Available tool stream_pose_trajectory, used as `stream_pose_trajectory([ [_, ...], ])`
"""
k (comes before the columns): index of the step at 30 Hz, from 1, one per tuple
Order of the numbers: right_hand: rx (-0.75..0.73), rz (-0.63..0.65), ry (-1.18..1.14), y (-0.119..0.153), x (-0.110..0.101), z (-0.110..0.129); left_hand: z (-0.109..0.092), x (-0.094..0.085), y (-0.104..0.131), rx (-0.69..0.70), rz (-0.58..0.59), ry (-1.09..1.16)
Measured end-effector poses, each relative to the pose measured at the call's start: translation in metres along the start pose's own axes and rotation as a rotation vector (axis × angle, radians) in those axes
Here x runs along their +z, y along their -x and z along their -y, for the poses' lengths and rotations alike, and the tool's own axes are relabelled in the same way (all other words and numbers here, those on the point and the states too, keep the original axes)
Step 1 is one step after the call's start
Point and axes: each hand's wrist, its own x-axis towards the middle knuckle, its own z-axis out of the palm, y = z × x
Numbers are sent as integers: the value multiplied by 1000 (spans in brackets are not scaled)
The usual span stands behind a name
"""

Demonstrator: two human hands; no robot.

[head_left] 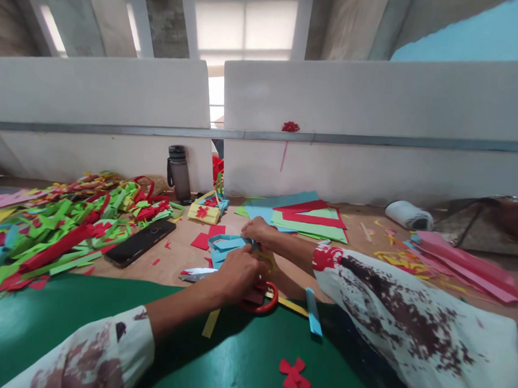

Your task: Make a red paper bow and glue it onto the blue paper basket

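My right hand (259, 231) reaches across from the right, its fingers pinched at the edge of a folded light-blue paper piece (226, 246). Close below it, my left hand (239, 270) is closed, fingertips near the same piece; what they hold is hidden. A bit of yellow paper shows beside the left fingers. Scissors lie under my left hand, with a red handle (270, 299) to its right and metal blades (196, 274) poking out on its left. A red paper bow (295, 380) lies on the green surface (231, 362) nearer to me.
Cut paper strips (75, 218) are heaped left, beside a black phone (140, 243). A dark bottle (179, 174) and a small yellow paper basket (205, 214) stand behind. Coloured sheets (310, 219) lie beyond my hands; pink paper (465, 265), a white roll (409, 215) and a bag (480, 225) are right.
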Motion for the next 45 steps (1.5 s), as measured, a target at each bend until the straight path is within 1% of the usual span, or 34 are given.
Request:
stream_pose_trajectory([
  [3,40,-16,-15,-4,3,-3,-20,-15,8,46,-23,9],
  [5,45,-44,-24,-5,2,-4,-33,-22,11,92,-19,12],
  [7,30,-93,-32,-5,-5,-3,-42,-24,12,135,-1,15],
  [9,-1,-156,-45,-3,-18,1,-45,-21,11,148,12,36],
  [11,-38,-224,-70,1,-35,8,-44,-14,10,111,-12,171],
  [13,-74,-296,-107,9,-57,15,-43,-7,9,49,-74,385],
  [17,-108,-438,-206,38,-97,24,-39,-3,16,-27,-172,645],
  [19,-105,-480,-258,59,-109,22,-37,-4,22,-72,-192,834],
  [21,-95,-495,-307,83,-114,16,-33,-7,29,-89,-190,975],
  [23,-76,-488,-356,108,-111,7,-31,-11,37,-72,-163,1161],
  [26,-41,-462,-431,139,-97,-7,-34,-19,49,-12,-58,1581],
  [28,-22,-438,-484,153,-86,-15,-40,-23,56,10,11,1711],
  [31,-12,-400,-564,160,-70,-23,-51,-22,60,51,94,1843],
  [34,-23,-385,-619,159,-58,-30,-61,-16,58,119,123,2015],
  [36,-33,-388,-631,158,-52,-36,-65,-13,58,126,141,2095],
  [38,-42,-399,-626,159,-47,-41,-69,-10,60,82,170,2142],
  [41,-78,-429,-596,165,-40,-47,-75,-8,66,-72,183,2173],
  [43,-133,-439,-568,172,-37,-49,-77,-8,69,-181,141,2184],
  [45,-206,-418,-531,181,-36,-49,-77,-8,72,-276,71,2177],
])
